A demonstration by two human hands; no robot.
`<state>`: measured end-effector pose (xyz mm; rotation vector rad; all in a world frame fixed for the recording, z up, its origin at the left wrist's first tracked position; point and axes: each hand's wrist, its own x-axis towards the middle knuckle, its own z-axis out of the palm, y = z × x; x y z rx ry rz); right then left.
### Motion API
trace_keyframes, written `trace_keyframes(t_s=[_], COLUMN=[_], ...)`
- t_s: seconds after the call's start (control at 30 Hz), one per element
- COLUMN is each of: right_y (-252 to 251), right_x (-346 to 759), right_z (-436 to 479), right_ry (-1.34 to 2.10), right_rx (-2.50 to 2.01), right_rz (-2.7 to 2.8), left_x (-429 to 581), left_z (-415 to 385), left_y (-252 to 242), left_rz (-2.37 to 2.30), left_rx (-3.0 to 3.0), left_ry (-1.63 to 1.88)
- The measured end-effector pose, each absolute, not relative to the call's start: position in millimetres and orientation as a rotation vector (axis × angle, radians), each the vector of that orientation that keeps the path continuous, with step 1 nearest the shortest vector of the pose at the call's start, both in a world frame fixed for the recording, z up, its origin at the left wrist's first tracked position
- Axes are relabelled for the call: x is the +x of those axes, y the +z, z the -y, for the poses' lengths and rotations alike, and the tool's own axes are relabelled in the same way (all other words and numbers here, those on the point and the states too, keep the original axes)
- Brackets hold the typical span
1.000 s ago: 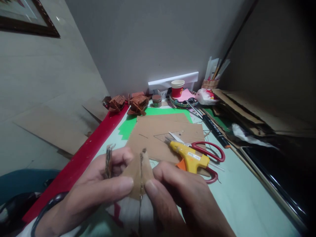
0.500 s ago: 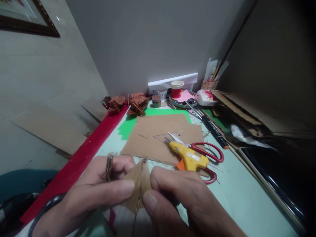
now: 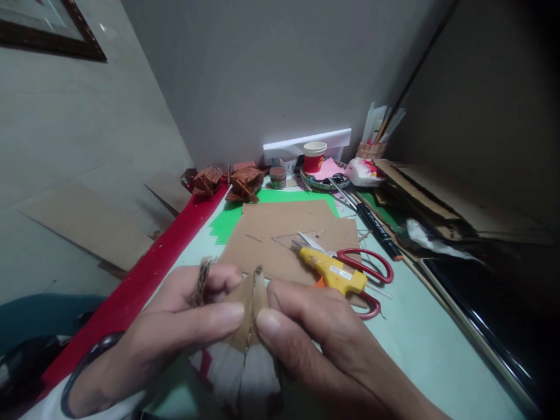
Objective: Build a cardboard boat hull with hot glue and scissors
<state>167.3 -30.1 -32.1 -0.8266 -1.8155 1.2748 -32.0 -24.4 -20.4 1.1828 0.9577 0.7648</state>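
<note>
Low in the middle, a folded cardboard piece (image 3: 240, 337) comes to a point at its top, with a seam running down its centre. Its upper part is brown, and the lower part is whitish with a red mark. My left hand (image 3: 188, 326) is closed on its left side, thumb on the front face. On the right edge, my right hand (image 3: 315, 344) pinches it beside the seam. A yellow glue gun (image 3: 336, 273) lies just beyond my right hand, against red-handled scissors (image 3: 367, 265). Behind both hands rests a flat cardboard sheet (image 3: 262, 245). The lower fingers of both hands are hidden.
Green paper (image 3: 289, 198) lies under the sheet's far end. Brown crafted pieces (image 3: 245, 184), a red paper cup (image 3: 314, 157) and a small jar (image 3: 277, 177) stand at the back. A black marker-like tool (image 3: 378, 230) and stacked cardboard (image 3: 429, 198) line the right.
Both hands have risen slightly with the cardboard piece, and more of its whitish lower part shows. The grip looks the same. The glue gun and scissors appear slightly shifted with the view.
</note>
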Motion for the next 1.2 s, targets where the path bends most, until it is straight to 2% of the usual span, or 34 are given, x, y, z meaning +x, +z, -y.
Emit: trace_keyframes(t_s=[0.3,0.53,0.73,0.9,1.07,1.2], right_y=[-42.5,-33.4,-37.5,-40.1,-42.0,-41.8], right_x=[165.1,173.3,175.3,175.5,175.7,176.0], right_z=[33.3,37.3,38.0,37.8,35.1,36.0], right_ry=[1.272,1.53,1.6,1.805,1.659,1.712], right_rx=[-0.784,-0.92,-0.888,-0.818,-0.789,-0.779], right_rz=[1.752,1.711,1.619,1.491,1.563,1.538], left_x=[-23.0,-20.3,-25.6,-26.2,-22.6,-23.3], left_z=[24.5,19.8,26.4,27.8,25.2,26.8], left_y=[-18.4,-17.0,-20.8,-22.0,-23.7,-26.9], left_rz=[-1.055,-1.063,-1.039,-1.006,-1.014,-1.032], left_rx=[1.364,1.472,1.39,1.356,1.328,1.318], left_ry=[0.824,0.869,0.813,0.772,0.814,0.832])
